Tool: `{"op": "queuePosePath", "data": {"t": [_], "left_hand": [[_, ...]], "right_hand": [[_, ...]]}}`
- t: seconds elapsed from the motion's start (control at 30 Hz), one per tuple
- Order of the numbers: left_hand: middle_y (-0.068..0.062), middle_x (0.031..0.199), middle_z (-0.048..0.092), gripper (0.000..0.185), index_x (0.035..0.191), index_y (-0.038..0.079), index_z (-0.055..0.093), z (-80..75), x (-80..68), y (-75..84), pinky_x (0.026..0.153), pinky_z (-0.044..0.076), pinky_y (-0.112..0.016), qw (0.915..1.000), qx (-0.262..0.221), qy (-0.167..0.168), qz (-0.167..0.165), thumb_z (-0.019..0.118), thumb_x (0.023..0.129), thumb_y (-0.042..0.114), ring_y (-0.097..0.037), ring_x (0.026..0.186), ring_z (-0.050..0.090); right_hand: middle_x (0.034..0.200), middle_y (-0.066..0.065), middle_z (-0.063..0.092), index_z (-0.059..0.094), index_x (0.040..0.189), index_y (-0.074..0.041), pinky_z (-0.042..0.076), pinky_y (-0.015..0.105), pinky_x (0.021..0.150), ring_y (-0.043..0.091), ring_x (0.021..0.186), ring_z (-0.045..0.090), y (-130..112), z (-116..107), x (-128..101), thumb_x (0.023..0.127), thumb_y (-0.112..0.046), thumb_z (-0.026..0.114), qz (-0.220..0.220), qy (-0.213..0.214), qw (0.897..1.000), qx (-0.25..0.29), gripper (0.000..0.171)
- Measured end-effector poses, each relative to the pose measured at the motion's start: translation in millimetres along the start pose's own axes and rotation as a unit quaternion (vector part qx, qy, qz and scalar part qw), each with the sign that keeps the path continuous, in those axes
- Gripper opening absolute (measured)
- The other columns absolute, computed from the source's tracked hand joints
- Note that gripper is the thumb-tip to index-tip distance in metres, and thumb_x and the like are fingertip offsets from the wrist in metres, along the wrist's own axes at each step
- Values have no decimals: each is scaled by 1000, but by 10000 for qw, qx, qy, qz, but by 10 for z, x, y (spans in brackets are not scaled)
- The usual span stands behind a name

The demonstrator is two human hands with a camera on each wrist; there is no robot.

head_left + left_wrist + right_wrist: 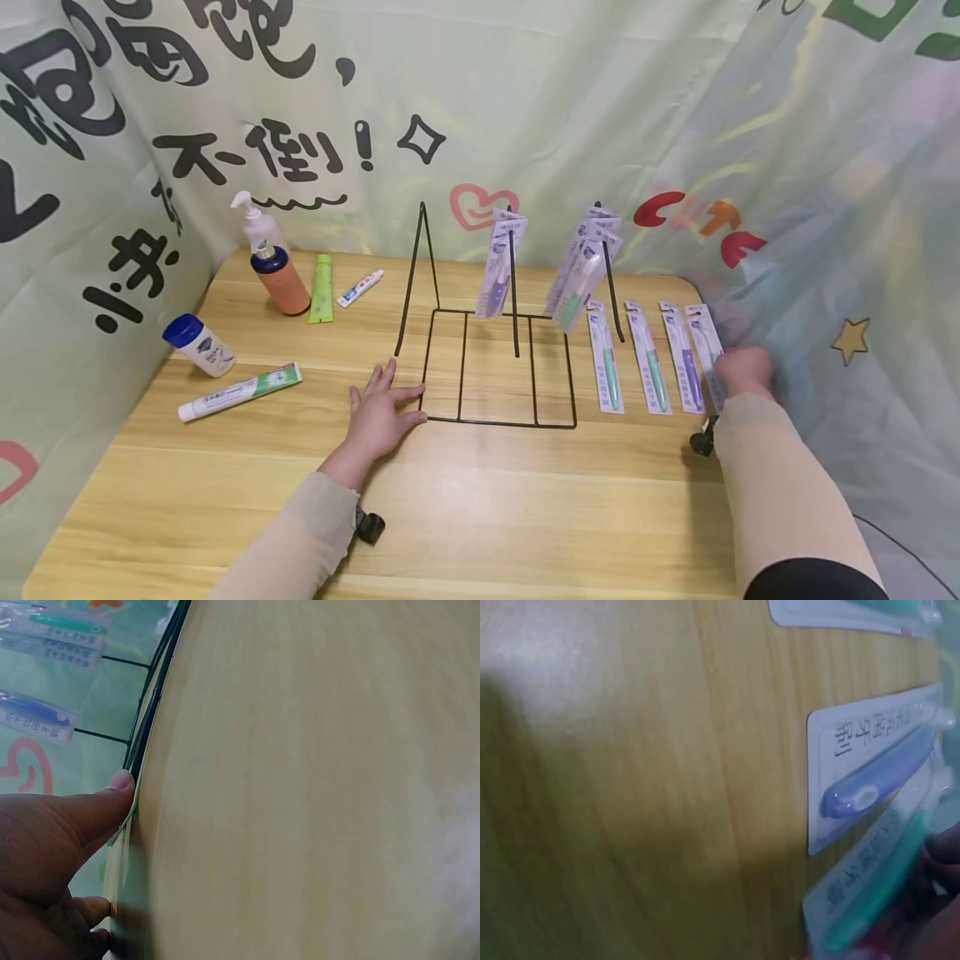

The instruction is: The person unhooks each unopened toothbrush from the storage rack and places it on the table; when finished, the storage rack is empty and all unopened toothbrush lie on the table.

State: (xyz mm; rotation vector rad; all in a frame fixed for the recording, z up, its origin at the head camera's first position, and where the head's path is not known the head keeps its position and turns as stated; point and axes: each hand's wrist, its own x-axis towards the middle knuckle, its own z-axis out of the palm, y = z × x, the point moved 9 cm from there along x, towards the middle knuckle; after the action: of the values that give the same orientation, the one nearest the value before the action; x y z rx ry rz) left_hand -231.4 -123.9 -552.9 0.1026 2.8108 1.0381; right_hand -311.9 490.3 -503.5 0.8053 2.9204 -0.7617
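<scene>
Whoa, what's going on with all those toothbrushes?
A person is handling packaged toothbrushes at a wooden table. Their right grip is holding the edge of the rightmost toothbrush pack, while their left grip touches the black wire rack. Three other packs lie beside the held one, and some hanging packs are already on the rack.

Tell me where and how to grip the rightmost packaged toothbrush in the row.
Probably best to pinch the right long edge of the rightmost packaged toothbrush, coming from the right, where the right hand is: the pack is thin and narrow, and the packaged purple toothbrush crowds its left side.
</scene>
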Motion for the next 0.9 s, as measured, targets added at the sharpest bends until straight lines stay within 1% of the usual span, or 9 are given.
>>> {"op": "queuePosePath", "data": {"t": [0.13,0.2,0.33,0.43,0.53,0.6,0.7,0.8,0.9], "left_hand": [[-19,175,14,51,138,18,72,2,-3,12,119,-12,-75,10000,5,-16,23,84,91,34,-44,161,7],[-19,175,14,51,138,18,72,1,-5,10,119,-12,-75,10000,-6,-5,17,84,91,34,-44,161,7],[-19,175,15,51,138,18,72,4,-14,14,119,-12,-75,10000,-14,7,20,84,91,34,-45,161,7],[-18,175,15,51,138,18,72,19,-15,18,119,-12,-75,10000,-7,-37,11,84,91,34,-44,161,6],[-18,175,14,51,138,18,72,32,-10,21,119,-12,-75,10000,-1,-57,24,84,91,34,-44,161,6],[-18,175,14,51,139,18,72,32,-7,25,119,-12,-75,10000,-21,-49,39,84,92,34,-44,161,6],[-19,175,13,51,139,17,72,16,-7,28,119,-13,-75,10000,-40,-8,57,83,92,33,-45,161,6],[-18,175,12,51,139,17,71,6,-3,24,119,-14,-75,10000,-38,-7,49,83,91,33,-45,161,5],[-18,175,13,52,139,17,71,15,-9,13,119,-14,-74,10000,-32,-8,40,84,91,33,-45,161,5]], "right_hand": [[104,41,61,63,96,19,52,62,82,51,88,58,-54,-36,-38,82,-8,54,88,50,9999,-62,32],[110,38,63,65,105,17,52,62,82,50,93,59,-141,-39,-76,87,-11,53,110,71,9999,14,35],[121,33,67,68,128,9,52,57,91,45,104,61,-545,-67,-329,103,-21,47,-339,755,9940,717,44],[107,28,73,75,121,6,54,40,83,34,92,65,-955,-84,-738,105,-17,54,-1168,1735,9636,1664,35],[84,23,73,78,100,7,48,22,63,15,68,60,-1348,34,-1228,98,-3,63,-2074,2114,9140,2773,18],[78,23,72,77,93,8,46,15,57,5,62,57,-1635,178,-1513,94,7,67,-2726,1811,8816,3401,11],[83,28,74,76,94,11,54,14,60,0,67,63,-2088,397,-1826,90,15,71,-3472,978,8407,4038,8],[99,28,76,75,106,12,61,19,73,14,83,73,-2494,502,-1967,92,11,74,-3909,503,8242,4067,14],[109,26,75,73,114,12,61,22,84,30,96,75,-2806,543,-1962,93,9,74,-3784,303,8239,4209,22]]}}
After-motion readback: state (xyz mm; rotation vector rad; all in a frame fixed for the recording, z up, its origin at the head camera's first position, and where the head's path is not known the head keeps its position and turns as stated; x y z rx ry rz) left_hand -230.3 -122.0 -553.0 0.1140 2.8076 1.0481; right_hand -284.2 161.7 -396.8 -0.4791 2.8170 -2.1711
